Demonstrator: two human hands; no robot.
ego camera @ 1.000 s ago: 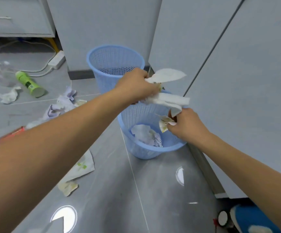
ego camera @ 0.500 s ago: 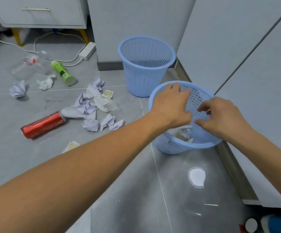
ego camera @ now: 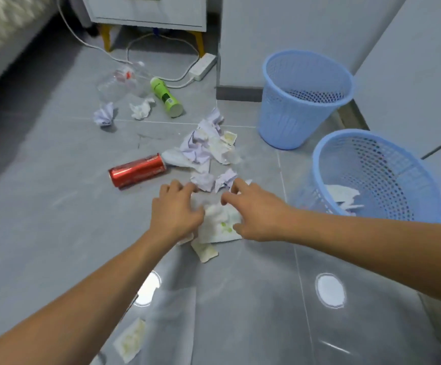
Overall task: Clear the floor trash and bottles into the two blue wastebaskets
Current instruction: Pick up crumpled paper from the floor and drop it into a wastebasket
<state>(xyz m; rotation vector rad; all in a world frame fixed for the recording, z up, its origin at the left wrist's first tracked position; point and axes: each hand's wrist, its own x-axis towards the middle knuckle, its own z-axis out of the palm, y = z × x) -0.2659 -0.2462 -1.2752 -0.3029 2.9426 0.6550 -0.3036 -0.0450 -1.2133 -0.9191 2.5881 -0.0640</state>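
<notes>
I see my left hand (ego camera: 175,214) and right hand (ego camera: 256,214), fingers spread wide, flanking a white paper scrap (ego camera: 220,225) on the floor (ego camera: 56,233). The red can (ego camera: 137,170) lies beyond, long axis left-right, top toward the paper pile (ego camera: 206,148).

A home bedroom: bed edge (ego camera: 0,30), nightstand (ego camera: 148,9), tiled floor (ego camera: 42,206).

White sheet of printed paper (ego camera: 220,225) on the floor: its left and right edges covered by both hands. Clear plastic bottle (ego camera: 124,80): outline blurred, label unreadable. Grey drawer cabinet (ego camera: 148,11): cut off by the top edge. Nearer blue mesh wastebasket (ego camera: 372,175): base hidden behind the right forearm.
</notes>
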